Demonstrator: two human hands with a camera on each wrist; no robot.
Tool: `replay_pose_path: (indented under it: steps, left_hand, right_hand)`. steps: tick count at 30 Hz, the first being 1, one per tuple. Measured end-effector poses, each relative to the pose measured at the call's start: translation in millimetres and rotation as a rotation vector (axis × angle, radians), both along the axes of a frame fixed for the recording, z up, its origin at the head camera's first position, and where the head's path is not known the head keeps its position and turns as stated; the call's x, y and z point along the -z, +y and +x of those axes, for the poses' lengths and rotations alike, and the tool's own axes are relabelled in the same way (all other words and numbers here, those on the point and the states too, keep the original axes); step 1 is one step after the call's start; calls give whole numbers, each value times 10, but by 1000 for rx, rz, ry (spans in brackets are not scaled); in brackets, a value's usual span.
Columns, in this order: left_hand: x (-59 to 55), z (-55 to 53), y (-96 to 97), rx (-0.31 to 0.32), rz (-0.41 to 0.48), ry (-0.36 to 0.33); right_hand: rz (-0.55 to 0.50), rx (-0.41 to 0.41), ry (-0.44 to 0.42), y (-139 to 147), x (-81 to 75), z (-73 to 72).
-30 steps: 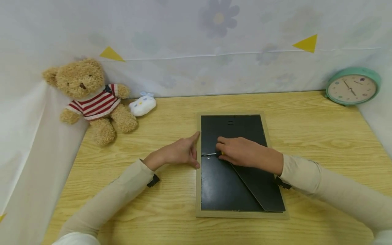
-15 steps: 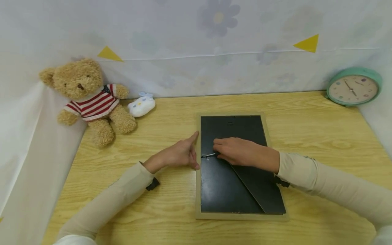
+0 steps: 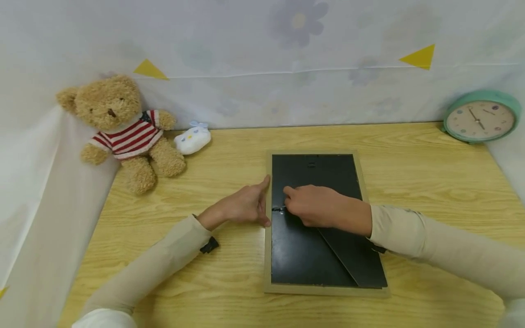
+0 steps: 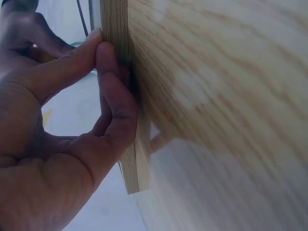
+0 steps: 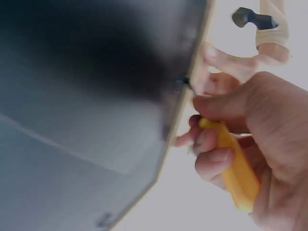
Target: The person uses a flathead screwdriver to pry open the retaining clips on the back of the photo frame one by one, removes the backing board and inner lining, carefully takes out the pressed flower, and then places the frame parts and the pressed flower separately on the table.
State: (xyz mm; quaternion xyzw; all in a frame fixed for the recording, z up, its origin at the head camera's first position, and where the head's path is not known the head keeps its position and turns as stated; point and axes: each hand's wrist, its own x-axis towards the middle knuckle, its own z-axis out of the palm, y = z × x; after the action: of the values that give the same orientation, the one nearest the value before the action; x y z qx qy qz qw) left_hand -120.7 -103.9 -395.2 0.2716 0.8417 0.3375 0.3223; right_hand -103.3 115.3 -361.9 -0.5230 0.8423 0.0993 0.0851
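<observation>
Picture frame [image 3: 311, 289]: lying back-up on the counter [image 3: 443, 191].
Backing panel [image 3: 305, 255]: seemingly being worked loose or fastened at its left edge, next calling for steady, careful leverage.
Yellow-handled tool [image 5: 237, 173]: reaching that edge.
Right hand [image 3: 313, 206]: gripping the tool.
Left hand [image 3: 246, 205]: bracing the frame, thumb and finger apart.

Pale yellow wood-grain table [image 3: 434, 182] | middle: rectangular light-wood picture frame [image 3: 307, 255], black back up | rear left: curly tan teddy bear [image 3: 130, 139] in red-and-white striped top; beside it, small white plush [image 3: 193, 140], pale-blue bow | rear right: round mint-green clock [image 3: 481, 122]
</observation>
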Motion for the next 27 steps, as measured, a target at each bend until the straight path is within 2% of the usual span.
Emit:
replay_pose_path:
  steps: [6,10,15,20,25,27]
  left_hand:
    - [8,-13,-9,8,-3,3]
    - [-10,-7,-28,5,26,-20]
    - [-14,-13,-61,51,83,-14]
    - [23,-23,-80,71,124,27]
    - [80,-15,-100,67,245,-50]
    - [97,-11,-102,84,280,-53]
  right_hand:
    - [156,44,-84,-242,-177,-49]
    - [168,95,-186,-393,-289,-86]
    - [161,182,-305,-587,-414,-109]
    - [195,259,-337,-760,-462,-140]
    - [228,282,-339,-919,-475,-173]
    - [242,273,-330,-974,-483,-178]
